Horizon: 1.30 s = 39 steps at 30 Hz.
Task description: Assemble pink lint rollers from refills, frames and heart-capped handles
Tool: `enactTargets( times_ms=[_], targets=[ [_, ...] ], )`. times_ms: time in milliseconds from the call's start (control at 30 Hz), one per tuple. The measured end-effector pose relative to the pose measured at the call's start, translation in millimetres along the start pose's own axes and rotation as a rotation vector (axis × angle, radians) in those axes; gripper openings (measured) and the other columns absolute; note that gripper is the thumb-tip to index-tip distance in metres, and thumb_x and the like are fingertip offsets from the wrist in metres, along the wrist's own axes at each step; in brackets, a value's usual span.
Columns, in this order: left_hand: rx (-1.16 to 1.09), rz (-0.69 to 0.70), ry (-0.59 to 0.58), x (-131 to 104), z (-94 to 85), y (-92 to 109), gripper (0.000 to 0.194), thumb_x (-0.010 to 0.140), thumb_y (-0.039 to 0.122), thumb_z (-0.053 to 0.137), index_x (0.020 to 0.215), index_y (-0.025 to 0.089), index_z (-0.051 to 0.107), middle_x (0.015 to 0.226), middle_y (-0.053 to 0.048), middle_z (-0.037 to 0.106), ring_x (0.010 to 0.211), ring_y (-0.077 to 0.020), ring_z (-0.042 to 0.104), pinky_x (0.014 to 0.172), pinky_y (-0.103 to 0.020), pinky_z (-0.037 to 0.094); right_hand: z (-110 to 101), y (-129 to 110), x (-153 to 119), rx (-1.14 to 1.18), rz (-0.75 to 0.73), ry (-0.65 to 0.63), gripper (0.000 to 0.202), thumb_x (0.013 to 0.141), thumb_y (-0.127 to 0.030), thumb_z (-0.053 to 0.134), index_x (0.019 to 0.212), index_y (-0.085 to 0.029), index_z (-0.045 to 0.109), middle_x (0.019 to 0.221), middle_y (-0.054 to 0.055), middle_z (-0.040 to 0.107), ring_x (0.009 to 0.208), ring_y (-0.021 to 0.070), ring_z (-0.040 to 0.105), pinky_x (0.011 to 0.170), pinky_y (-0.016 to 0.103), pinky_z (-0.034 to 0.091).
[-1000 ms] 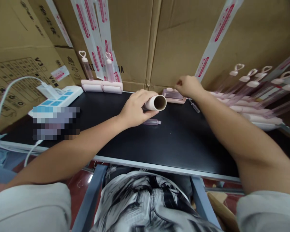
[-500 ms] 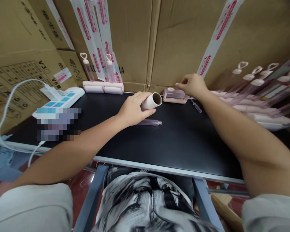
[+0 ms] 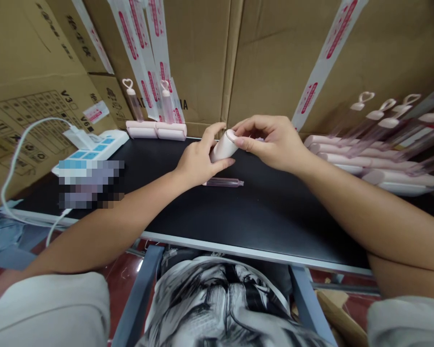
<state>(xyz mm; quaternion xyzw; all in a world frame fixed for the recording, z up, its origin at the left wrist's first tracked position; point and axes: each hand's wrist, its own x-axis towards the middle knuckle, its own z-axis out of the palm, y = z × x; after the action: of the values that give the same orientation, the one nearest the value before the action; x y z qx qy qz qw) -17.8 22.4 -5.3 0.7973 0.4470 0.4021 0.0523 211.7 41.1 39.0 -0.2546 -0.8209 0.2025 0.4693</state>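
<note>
My left hand (image 3: 195, 163) is wrapped round a pale pink tube (image 3: 222, 148), tilted with its upper end toward the right. At that end my right hand (image 3: 277, 142) pinches a small round pink cap (image 3: 231, 135) between thumb and fingers. The cap sits at the tube's mouth; how deep it goes I cannot tell. Below my left hand a slim clear purple tube (image 3: 224, 182) lies on the black table (image 3: 217, 217). My right hand mostly hides the small pink case with a clear purple cover behind it.
Pink cylinders with heart-topped clear wands (image 3: 166, 99) stand at the back left, and several more pink cylinders (image 3: 401, 180) at the right. A white power strip (image 3: 112, 140) with a cable lies left. Cardboard (image 3: 275, 62) walls the back.
My right hand has come left from the pink case to the tube, bringing a round cap to its open mouth. My left hand still holds the tube in nearly the same place.
</note>
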Motion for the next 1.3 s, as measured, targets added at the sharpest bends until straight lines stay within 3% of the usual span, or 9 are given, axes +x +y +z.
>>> enactTargets(
  times_ms=[233,333,433,533,667,867,1033,1167,1300],
  targets=[
    [-0.049,0.131,-0.036,0,-1.0,-5,0.079,0.093,0.053,0.078,0.163,0.029,0.05,0.157,-0.009,0.067,0.119,-0.0289,0.077,0.104,-0.037,0.058,-11,9,8,-0.01,-0.031,-0.099,0.047,0.089,-0.071,0.081,0.103,-0.026,0.085,0.101,0.005,0.083,0.09,0.0242,0.075,0.081,0.038,0.059],
    [-0.109,0.085,0.014,1,-2.5,-4,0.075,0.095,0.061,0.075,0.157,0.026,0.055,0.144,-0.009,0.074,0.104,-0.0265,0.079,0.096,-0.036,0.06,-37,34,19,-0.235,0.023,-0.065,0.04,0.096,-0.063,0.076,0.108,-0.026,0.087,0.104,0.007,0.085,0.095,0.0275,0.076,0.089,0.043,0.06],
    [-0.185,0.002,0.054,1,-2.5,-5,0.075,0.094,0.064,0.076,0.154,0.024,0.054,0.12,-0.008,0.08,0.087,-0.0238,0.077,0.086,-0.035,0.059,-56,72,23,-0.568,0.189,0.003,0.036,0.102,-0.047,0.066,0.119,-0.021,0.086,0.111,0.012,0.085,0.102,0.0332,0.077,0.096,0.05,0.058],
    [-0.295,-0.042,0.06,1,1.0,-8,0.075,0.092,0.064,0.077,0.151,0.025,0.052,0.104,-0.006,0.078,0.082,-0.0234,0.075,0.08,-0.034,0.058,-54,106,20,-0.778,0.339,-0.084,0.042,0.106,-0.037,0.055,0.131,-0.017,0.082,0.125,0.017,0.083,0.117,0.0373,0.076,0.103,0.051,0.056],
    [-0.456,-0.096,0.045,4,7.1,-12,0.069,0.09,0.062,0.08,0.142,0.026,0.051,0.092,-0.003,0.074,0.078,-0.0223,0.073,0.072,-0.031,0.057,-36,127,17,-0.965,0.484,-0.141,0.049,0.109,-0.042,0.047,0.143,-0.019,0.076,0.134,0.019,0.08,0.125,0.0412,0.071,0.105,0.053,0.052],
    [-0.721,-0.269,0.063,14,7.8,-4,0.057,0.089,0.057,0.084,0.124,0.025,0.052,0.093,-0.001,0.07,0.076,-0.0181,0.072,0.064,-0.026,0.056,-29,140,17,-0.985,0.546,-0.075,0.043,0.107,-0.045,0.055,0.133,-0.02,0.08,0.128,0.019,0.081,0.123,0.0406,0.071,0.104,0.053,0.052],
    [-0.81,-0.525,0.159,21,3.4,1,0.036,0.102,0.051,0.072,0.118,0.024,0.055,0.087,0.002,0.065,0.064,-0.0116,0.066,0.053,-0.019,0.048,-32,157,17,-0.903,0.569,-0.045,0.037,0.102,-0.041,0.059,0.122,-0.02,0.082,0.124,0.017,0.082,0.119,0.0385,0.072,0.102,0.052,0.053],
    [-0.859,-0.67,0.145,24,-4.0,-2,0.043,0.103,0.063,0.066,0.117,0.024,0.057,0.076,0.003,0.065,0.053,-0.0125,0.065,0.046,-0.02,0.046,-37,145,19,-0.824,0.468,0.054,0.04,0.104,-0.043,0.057,0.127,-0.018,0.078,0.126,0.019,0.081,0.121,0.0391,0.07,0.107,0.055,0.052],
    [-0.927,-0.758,0.105,25,-11.6,-4,0.059,0.096,0.08,0.063,0.115,0.024,0.063,0.065,0.001,0.067,0.05,-0.015,0.067,0.042,-0.02,0.045,-24,90,14,-0.64,-0.015,0.127,0.045,0.108,-0.051,0.053,0.141,-0.026,0.069,0.139,0.015,0.076,0.126,0.0361,0.068,0.112,0.057,0.05]
  ],
)
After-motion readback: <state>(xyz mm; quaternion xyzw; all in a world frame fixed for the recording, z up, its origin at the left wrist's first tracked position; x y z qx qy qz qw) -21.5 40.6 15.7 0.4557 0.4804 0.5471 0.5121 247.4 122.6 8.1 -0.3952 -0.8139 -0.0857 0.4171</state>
